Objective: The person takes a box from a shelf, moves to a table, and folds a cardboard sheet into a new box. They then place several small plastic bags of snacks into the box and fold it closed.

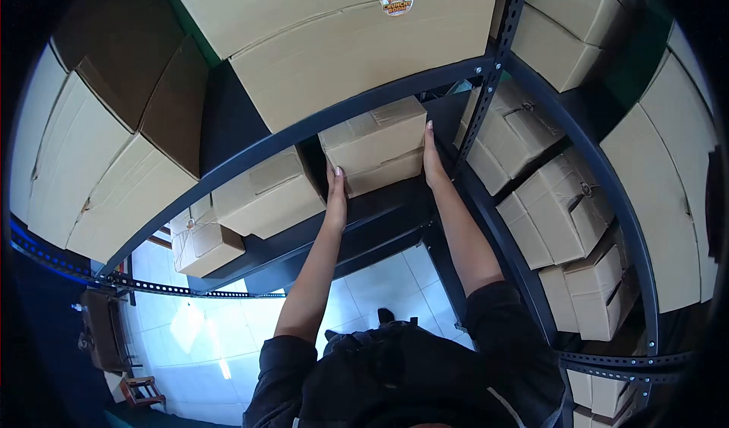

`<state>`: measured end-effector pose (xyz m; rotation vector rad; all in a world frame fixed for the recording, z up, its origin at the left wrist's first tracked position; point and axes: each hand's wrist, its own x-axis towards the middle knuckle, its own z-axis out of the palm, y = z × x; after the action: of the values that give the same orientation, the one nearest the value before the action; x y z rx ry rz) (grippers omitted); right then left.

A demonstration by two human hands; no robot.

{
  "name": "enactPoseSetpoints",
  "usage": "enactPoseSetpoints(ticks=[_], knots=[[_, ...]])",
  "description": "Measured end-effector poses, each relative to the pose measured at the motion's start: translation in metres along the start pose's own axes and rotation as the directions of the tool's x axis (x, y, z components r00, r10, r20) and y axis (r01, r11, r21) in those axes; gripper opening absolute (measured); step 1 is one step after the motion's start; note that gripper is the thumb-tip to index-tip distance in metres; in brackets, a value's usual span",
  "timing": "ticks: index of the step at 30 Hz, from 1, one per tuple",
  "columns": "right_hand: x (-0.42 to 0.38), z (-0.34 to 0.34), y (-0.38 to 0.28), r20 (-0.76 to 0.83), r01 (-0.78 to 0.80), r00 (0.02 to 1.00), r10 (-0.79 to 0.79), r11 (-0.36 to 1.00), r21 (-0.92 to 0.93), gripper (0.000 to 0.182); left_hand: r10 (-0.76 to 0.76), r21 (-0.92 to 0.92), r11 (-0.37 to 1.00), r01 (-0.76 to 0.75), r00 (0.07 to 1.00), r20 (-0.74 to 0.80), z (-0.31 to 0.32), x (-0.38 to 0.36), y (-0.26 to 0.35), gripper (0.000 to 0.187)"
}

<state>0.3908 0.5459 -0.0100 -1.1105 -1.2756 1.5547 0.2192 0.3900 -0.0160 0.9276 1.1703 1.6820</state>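
A cardboard box [376,147] sits on the lower shelf, under the front beam of the shelf above, between my two hands. My left hand [336,189] lies along its left side near the front corner, fingers pointing up and back. Against its right side rests my right hand [433,158], with the fingers stretched along the cardboard. The box is gripped between both palms. Its back part is hidden in the shelf. Just left of my left hand stands another cardboard box [269,196], with a dark gap between the two.
A dark metal beam [364,94] crosses above the box, and a perforated upright [486,97] stands to its right. A large carton [364,48] rests on the upper shelf. More boxes [558,204] fill the right-hand rack. Behind lie the tiled floor [380,284] and a small wooden stool [142,391].
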Motion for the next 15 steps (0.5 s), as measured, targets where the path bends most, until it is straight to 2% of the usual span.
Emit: enactPoseSetpoints(ticks=[3, 5, 8, 11, 13, 15], knots=[[-0.003, -0.001, -0.004, -0.009, 0.035, 0.999, -0.036, 0.999, -0.014, 0.085, 0.022, 0.039, 0.999, -0.023, 1.000, 0.020, 0.003, -0.004, 0.007, 0.072], [-0.005, 0.000, -0.008, -0.020, 0.019, 1.000, -0.019, 1.000, -0.007, 0.084, -0.136, 0.146, 0.978, 0.150, 0.985, -0.101, 0.006, -0.009, 0.013, 0.073], [-0.002, -0.003, -0.006, -0.029, -0.009, 1.000, 0.009, 1.000, -0.011, 0.087, -0.145, 0.159, 0.975, 0.157, 0.986, -0.087, 0.009, -0.011, 0.019, 0.074], [-0.002, -0.003, -0.001, -0.010, -0.023, 1.000, 0.022, 0.995, -0.099, 0.091, -0.125, 0.149, 0.980, 0.135, 0.990, -0.070, 0.003, -0.009, 0.014, 0.069], [-0.006, 0.000, -0.002, -0.125, 0.010, 0.992, -0.027, 0.991, -0.137, 0.093, -0.119, 0.151, 0.981, 0.126, 0.991, -0.053, 0.002, -0.010, 0.013, 0.067], [-0.009, 0.000, -0.003, -0.131, 0.018, 0.991, -0.035, 0.992, -0.128, 0.092, -0.062, 0.197, 0.978, 0.069, 0.997, -0.044, 0.002, -0.012, 0.010, 0.066]])
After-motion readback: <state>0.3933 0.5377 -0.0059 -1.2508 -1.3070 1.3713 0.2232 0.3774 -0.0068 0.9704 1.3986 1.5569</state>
